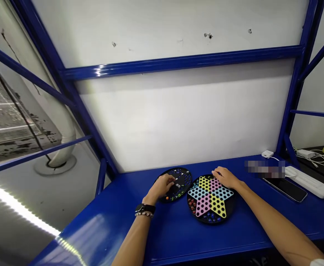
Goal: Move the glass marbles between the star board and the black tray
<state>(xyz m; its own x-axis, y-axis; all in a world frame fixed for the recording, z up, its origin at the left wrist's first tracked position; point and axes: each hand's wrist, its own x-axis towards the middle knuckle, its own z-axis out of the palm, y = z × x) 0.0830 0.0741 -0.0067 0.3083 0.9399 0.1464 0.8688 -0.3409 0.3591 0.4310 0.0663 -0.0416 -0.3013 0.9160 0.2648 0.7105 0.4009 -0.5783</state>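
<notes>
A round black Chinese checkers board [210, 195] lies on the blue table, with a star of yellow, pink and light blue points. Marbles sit in its rim compartments: red marbles [192, 205] at the left, blue marbles [212, 218] at the near side. My right hand [225, 178] lies at the board's far right edge, fingers bent over the rim. To the left is a round black tray [182, 181] holding scattered marbles of several colours. Over its left part, my left hand [162, 186] has its fingertips together among the marbles; anything pinched there is hidden.
A phone [285, 187] and a white power strip [308, 181] lie on the table's right side. A white charger [267, 153] stands near the back edge. Blue metal posts and a white back panel [178, 114] bound the table behind.
</notes>
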